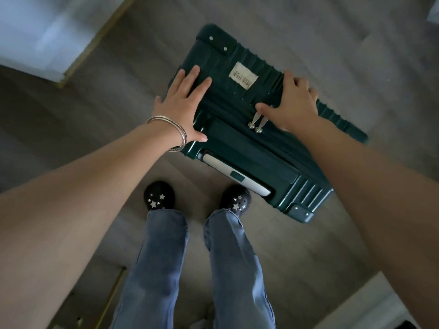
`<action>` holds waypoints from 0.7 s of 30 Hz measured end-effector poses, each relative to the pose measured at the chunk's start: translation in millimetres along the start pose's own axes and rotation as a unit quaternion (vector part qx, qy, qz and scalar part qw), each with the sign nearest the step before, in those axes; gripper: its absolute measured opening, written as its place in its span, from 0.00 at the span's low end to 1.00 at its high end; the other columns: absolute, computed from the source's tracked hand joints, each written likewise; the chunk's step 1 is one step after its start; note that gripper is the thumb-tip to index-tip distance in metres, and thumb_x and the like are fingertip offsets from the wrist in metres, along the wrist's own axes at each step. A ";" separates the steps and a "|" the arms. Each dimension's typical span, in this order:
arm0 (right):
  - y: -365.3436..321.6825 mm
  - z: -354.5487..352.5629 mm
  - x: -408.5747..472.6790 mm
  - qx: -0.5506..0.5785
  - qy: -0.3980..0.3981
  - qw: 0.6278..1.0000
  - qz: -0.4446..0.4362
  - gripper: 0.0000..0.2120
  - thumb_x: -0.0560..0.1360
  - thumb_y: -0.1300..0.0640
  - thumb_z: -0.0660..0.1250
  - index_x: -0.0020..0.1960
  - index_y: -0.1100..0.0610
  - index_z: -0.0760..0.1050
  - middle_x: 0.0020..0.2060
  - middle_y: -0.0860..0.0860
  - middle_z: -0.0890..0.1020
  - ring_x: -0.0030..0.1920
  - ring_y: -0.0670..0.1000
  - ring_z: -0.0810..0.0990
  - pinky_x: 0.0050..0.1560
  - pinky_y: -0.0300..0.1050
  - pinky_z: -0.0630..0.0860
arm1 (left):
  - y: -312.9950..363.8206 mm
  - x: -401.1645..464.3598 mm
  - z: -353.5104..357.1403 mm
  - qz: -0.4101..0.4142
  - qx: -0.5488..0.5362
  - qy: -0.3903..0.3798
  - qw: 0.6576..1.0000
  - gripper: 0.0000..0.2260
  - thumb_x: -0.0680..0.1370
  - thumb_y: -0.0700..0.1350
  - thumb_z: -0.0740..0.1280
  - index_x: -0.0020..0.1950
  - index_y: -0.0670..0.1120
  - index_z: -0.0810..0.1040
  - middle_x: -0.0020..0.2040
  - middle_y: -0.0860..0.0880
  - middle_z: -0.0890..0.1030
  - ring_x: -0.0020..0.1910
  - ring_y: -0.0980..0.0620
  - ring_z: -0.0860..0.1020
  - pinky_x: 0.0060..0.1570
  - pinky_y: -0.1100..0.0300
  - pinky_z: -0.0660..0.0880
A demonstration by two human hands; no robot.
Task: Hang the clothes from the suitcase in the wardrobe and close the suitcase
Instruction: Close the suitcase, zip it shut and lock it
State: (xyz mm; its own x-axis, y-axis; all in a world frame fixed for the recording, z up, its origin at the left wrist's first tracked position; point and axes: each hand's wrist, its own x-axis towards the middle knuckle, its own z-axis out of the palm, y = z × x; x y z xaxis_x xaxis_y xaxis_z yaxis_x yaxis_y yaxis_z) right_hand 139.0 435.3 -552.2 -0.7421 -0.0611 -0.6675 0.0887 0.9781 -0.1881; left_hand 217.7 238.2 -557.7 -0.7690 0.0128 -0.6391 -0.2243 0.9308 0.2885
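Note:
A dark green hard-shell suitcase [240, 138] stands on its side on the grey floor, its two halves together. A worn white sticker [243, 75] is on its upper face, and a white pull handle [234, 174] sits on the near side. My left hand [185, 105] lies flat on the upper face, fingers spread, thumb hooked over the near edge. My right hand [293, 108] grips the far right part of the shell, thumb beside two silver zipper pulls [256, 123] that meet at the seam. No clothes are in view.
My feet in black shoes with star charms [159, 197] stand just in front of the suitcase, jeans below. A white panel with a wooden edge [78, 51] is at the upper left. A pale surface [370, 302] is at the lower right.

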 end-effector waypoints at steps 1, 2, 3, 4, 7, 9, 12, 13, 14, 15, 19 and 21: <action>-14.1 3.0 0.5 -0.009 -0.007 1.000 -0.014 0.42 0.73 0.41 0.66 0.77 0.53 0.47 0.74 0.57 0.58 0.73 0.65 0.54 0.70 0.64 0.60 | -13.6 -6.7 0.8 -0.012 -0.007 0.003 1.000 0.51 0.65 0.51 0.76 0.76 0.54 0.43 0.77 0.53 0.38 0.77 0.49 0.38 0.71 0.34 0.52; -30.7 9.0 -0.1 -0.023 -0.015 0.999 -0.032 0.41 0.74 0.41 0.64 0.77 0.53 0.46 0.74 0.57 0.58 0.73 0.65 0.54 0.70 0.64 0.60 | -30.1 -14.9 0.7 -0.027 -0.016 0.009 0.999 0.51 0.65 0.51 0.76 0.76 0.55 0.43 0.77 0.53 0.38 0.77 0.49 0.38 0.70 0.34 0.52; -51.7 16.7 -1.2 -0.044 -0.024 0.997 -0.055 0.39 0.75 0.41 0.62 0.77 0.53 0.46 0.74 0.57 0.57 0.73 0.66 0.54 0.70 0.62 0.60 | -50.8 -25.8 0.6 -0.045 -0.025 0.017 0.999 0.51 0.66 0.51 0.76 0.76 0.55 0.43 0.77 0.53 0.37 0.77 0.50 0.38 0.70 0.34 0.52; -62.8 18.5 -0.8 -0.058 -0.030 0.995 -0.070 0.38 0.76 0.42 0.61 0.77 0.53 0.45 0.74 0.58 0.57 0.73 0.66 0.55 0.70 0.61 0.60 | -61.4 -31.6 1.2 -0.054 -0.027 0.020 0.998 0.51 0.66 0.51 0.76 0.76 0.56 0.43 0.77 0.54 0.37 0.77 0.50 0.38 0.69 0.34 0.52; -103.1 32.9 -2.8 -0.099 -0.050 0.986 -0.122 0.38 0.77 0.47 0.61 0.77 0.54 0.43 0.75 0.59 0.57 0.73 0.66 0.56 0.73 0.60 0.58 | -103.4 -52.5 5.7 -0.089 -0.045 0.038 0.994 0.51 0.66 0.52 0.75 0.76 0.57 0.42 0.77 0.55 0.37 0.77 0.51 0.38 0.70 0.34 0.51; -132.1 45.1 -8.6 -0.107 -0.064 0.980 -0.153 0.39 0.76 0.52 0.64 0.78 0.52 0.41 0.75 0.58 0.57 0.73 0.65 0.57 0.72 0.61 0.60 | -131.8 -69.8 9.5 -0.119 -0.055 0.054 0.990 0.51 0.65 0.53 0.76 0.75 0.58 0.42 0.77 0.55 0.37 0.77 0.49 0.38 0.70 0.34 0.50; -168.1 60.9 -19.7 -0.133 -0.064 0.971 -0.187 0.42 0.75 0.55 0.66 0.77 0.50 0.40 0.74 0.56 0.59 0.72 0.64 0.60 0.68 0.61 0.66 | -163.6 -97.6 18.2 -0.230 -0.129 0.087 0.961 0.54 0.63 0.53 0.77 0.75 0.59 0.40 0.77 0.50 0.36 0.76 0.43 0.40 0.72 0.35 0.50; -182.5 67.8 -23.6 -0.151 -0.063 0.965 -0.203 0.43 0.74 0.56 0.66 0.77 0.50 0.40 0.74 0.56 0.61 0.71 0.64 0.62 0.67 0.61 0.68 | -178.6 -108.8 28.8 -0.289 -0.189 0.108 0.932 0.55 0.62 0.53 0.77 0.75 0.58 0.40 0.77 0.47 0.37 0.76 0.41 0.41 0.72 0.36 0.51; -188.9 71.2 -26.2 -0.164 -0.059 0.962 -0.210 0.43 0.74 0.56 0.66 0.77 0.50 0.40 0.74 0.56 0.61 0.71 0.65 0.63 0.66 0.61 0.69 | -186.5 -114.5 37.3 -0.339 -0.256 0.127 0.897 0.56 0.61 0.54 0.78 0.75 0.58 0.39 0.77 0.45 0.38 0.76 0.40 0.43 0.72 0.36 0.52; -203.2 79.6 -32.1 -0.180 -0.060 0.956 -0.226 0.43 0.74 0.56 0.66 0.77 0.50 0.41 0.74 0.56 0.61 0.70 0.65 0.64 0.65 0.61 0.70 | -199.9 -125.9 49.4 -0.385 -0.341 0.150 0.844 0.59 0.59 0.57 0.78 0.75 0.57 0.39 0.77 0.44 0.41 0.76 0.40 0.46 0.72 0.37 0.54; -237.1 100.2 -48.6 -0.221 -0.063 0.939 -0.257 0.42 0.73 0.62 0.65 0.77 0.50 0.43 0.73 0.56 0.62 0.65 0.63 0.70 0.59 0.59 0.75 | -210.8 -152.9 78.5 -0.455 -0.510 0.223 0.695 0.54 0.65 0.58 0.74 0.76 0.45 0.41 0.76 0.43 0.57 0.73 0.45 0.61 0.72 0.52 0.58; -246.7 105.3 -53.5 -0.241 -0.063 0.932 -0.265 0.41 0.73 0.63 0.63 0.78 0.51 0.43 0.74 0.56 0.61 0.64 0.62 0.71 0.57 0.58 0.76 | -214.6 -155.7 84.3 -0.465 -0.552 0.248 0.646 0.49 0.68 0.54 0.74 0.76 0.44 0.45 0.73 0.44 0.62 0.69 0.43 0.67 0.69 0.50 0.65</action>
State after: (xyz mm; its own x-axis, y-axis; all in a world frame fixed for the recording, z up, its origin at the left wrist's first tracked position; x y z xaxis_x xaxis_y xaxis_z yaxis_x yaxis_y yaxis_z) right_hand 226.8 176.3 -546.0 -0.5100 -0.5533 -0.6586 -0.5984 0.7783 -0.1904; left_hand 436.0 67.3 -580.2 -0.0295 -0.7377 -0.6744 -0.8066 -0.3809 0.4519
